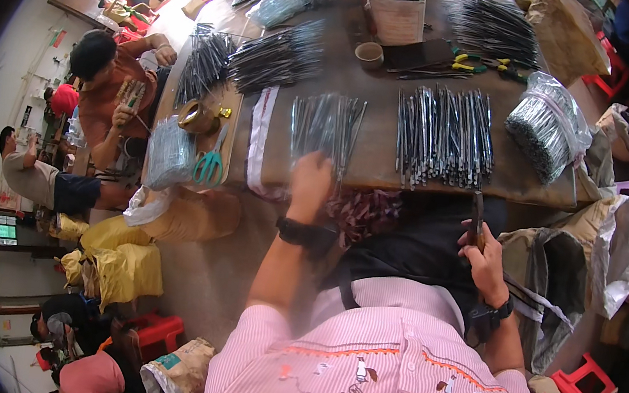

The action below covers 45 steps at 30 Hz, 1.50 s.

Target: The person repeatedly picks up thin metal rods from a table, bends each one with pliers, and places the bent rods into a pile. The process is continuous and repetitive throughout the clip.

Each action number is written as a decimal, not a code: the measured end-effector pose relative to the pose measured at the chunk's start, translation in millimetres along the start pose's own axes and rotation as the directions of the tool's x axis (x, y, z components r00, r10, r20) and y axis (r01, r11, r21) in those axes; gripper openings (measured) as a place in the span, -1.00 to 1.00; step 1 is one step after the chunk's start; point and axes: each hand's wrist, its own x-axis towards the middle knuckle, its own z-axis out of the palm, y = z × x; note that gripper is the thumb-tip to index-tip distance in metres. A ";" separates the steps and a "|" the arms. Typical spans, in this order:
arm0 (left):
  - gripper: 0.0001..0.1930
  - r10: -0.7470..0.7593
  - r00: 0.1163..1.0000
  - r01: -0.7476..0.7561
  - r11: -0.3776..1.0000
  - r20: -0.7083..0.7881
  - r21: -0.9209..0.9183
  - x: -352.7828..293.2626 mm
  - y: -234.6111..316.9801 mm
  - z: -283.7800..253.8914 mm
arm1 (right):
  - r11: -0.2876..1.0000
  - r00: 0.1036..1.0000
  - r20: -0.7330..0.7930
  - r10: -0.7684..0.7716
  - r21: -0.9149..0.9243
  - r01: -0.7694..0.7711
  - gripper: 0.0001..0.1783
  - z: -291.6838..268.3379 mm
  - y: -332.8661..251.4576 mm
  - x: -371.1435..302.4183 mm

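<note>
Sparse row of thin rods (329, 124) lies by the desk's (377, 153) front edge, left of centre. Left hand (313, 179) is over the near ends, fingers curled (blurred, can't tell if it's pinching any). Likely risk: a sideways sweep skews the row or tips rods off that edge. Right hand (486, 258) is wrapped round a dark tool (476, 218), its tip just by the denser rod pile (445, 138); a careless swing could snag ends there. Farther out, the bagged bundle (546, 129) near the front right corner might spill if knocked.
</note>
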 end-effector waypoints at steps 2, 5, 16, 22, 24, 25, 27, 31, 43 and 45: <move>-0.60 0.204 0.973 -0.185 0.968 -0.106 0.167 -9.2 23.2 2.2 | 0.998 1.000 -0.010 0.011 0.065 -0.011 -0.59 -1.5 -2.3 -3.2; -0.62 0.117 0.993 -0.117 0.993 -0.005 0.000 -10.8 62.0 18.8 | 0.980 0.997 0.024 0.080 0.180 -0.083 -0.59 -2.6 -7.3 -5.2; -0.68 0.097 0.977 -0.106 0.994 0.190 0.039 18.4 83.9 81.9 | 0.906 0.978 0.051 0.201 0.369 -0.206 -0.69 -27.6 6.8 -11.6; -0.66 0.039 0.970 -0.073 0.988 0.238 0.137 24.4 77.5 72.3 | 0.650 0.912 -0.227 0.343 0.758 -0.056 -0.76 -74.0 58.6 1.0; -0.67 0.067 0.972 -0.102 0.983 0.223 0.150 22.2 79.4 74.2 | 0.549 0.894 -0.269 0.358 0.835 0.031 -0.70 -93.3 68.0 7.6; -0.67 0.093 0.975 -0.125 0.980 0.204 0.154 22.3 79.8 75.5 | 0.492 0.928 -0.259 0.269 0.865 0.099 -0.70 -99.7 70.9 12.2; -0.69 0.114 0.972 -0.149 0.975 0.203 0.164 24.9 78.6 77.1 | 0.393 0.918 -0.306 0.254 0.899 0.192 -0.70 -111.5 71.7 21.2; -0.71 -0.030 0.895 0.213 0.905 0.444 -0.368 33.1 70.4 69.4 | 0.358 0.874 -0.346 0.342 0.908 0.220 -0.76 -124.8 63.7 43.5; -0.80 -0.004 0.761 0.609 0.351 0.649 -0.711 11.4 90.4 42.7 | 0.996 0.543 -0.835 -0.086 -0.080 0.034 -0.77 -160.6 53.0 110.3; -0.84 -0.002 0.742 0.637 0.313 0.671 -0.704 8.3 93.7 40.1 | 0.987 0.520 -0.844 -0.132 -0.162 -0.013 -0.71 -165.3 54.8 119.0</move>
